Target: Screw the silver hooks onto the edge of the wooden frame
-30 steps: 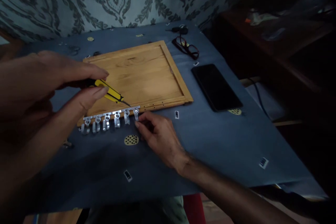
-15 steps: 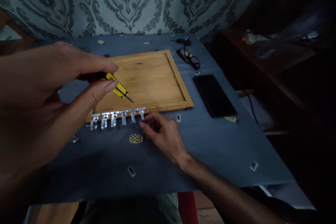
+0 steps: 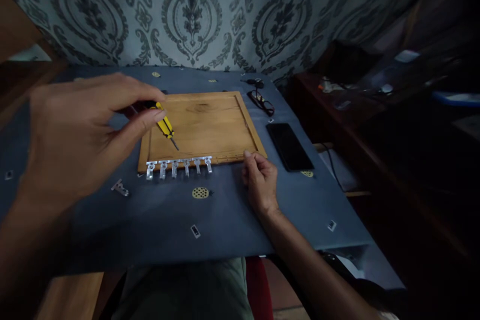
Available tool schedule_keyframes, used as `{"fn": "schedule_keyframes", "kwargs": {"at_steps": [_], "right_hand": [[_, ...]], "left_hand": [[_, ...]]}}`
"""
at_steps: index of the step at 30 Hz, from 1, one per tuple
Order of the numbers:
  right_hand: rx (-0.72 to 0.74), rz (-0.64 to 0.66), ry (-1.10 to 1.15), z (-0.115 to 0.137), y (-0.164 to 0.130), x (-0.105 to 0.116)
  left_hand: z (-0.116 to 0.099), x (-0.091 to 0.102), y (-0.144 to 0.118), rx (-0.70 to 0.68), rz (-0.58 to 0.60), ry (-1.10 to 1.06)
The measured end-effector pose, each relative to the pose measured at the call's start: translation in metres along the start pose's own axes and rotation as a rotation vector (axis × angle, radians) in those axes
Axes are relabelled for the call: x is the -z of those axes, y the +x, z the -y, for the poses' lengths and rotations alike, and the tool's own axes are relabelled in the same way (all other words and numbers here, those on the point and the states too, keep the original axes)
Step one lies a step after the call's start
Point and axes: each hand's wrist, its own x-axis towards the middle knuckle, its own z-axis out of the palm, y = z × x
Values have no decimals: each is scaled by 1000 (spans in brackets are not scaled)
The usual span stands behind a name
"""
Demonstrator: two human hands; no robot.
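Note:
A yellow and black screwdriver (image 3: 164, 121) is pinched between the thumb and fingers of my left hand (image 3: 88, 125). Its tip points down over the front part of a framed wooden panel (image 3: 202, 122), apart from the surface. Several silver metal hooks (image 3: 186, 166) sit in a row along the panel's front edge, left of a stretch with small dark holes. My right hand (image 3: 260, 180) is closed at the front right edge, its thumb on the wood and its other fingers curled below. One loose metal hook (image 3: 120, 188) lies on the cloth under my left hand.
A black phone (image 3: 289, 146) lies right of the panel, with eyeglasses (image 3: 261, 102) behind it. A dark cable-like object (image 3: 253, 82) is near the back. The table wears a blue printed cloth (image 3: 232, 230); a patterned curtain (image 3: 191, 15) hangs behind.
My right hand has moved right, from the last hook in the row to the panel's front right edge. The left hand still holds the screwdriver over the panel. The view has shifted.

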Motion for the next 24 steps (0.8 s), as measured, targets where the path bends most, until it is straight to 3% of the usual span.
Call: {"fn": "schedule_keyframes", "kwargs": {"at_steps": [4, 8, 13, 24], "right_hand": [[-7, -56, 23, -3, 3, -2], [6, -108, -9, -2, 4, -3], [32, -74, -97, -1, 4, -1], [47, -114, -154, -1, 2, -8]], "left_hand": [[22, 4, 5, -53, -36, 169], [54, 6, 7, 33, 12, 171], [94, -2, 6, 176, 129, 114], [158, -14, -32, 394, -11, -57]]}}
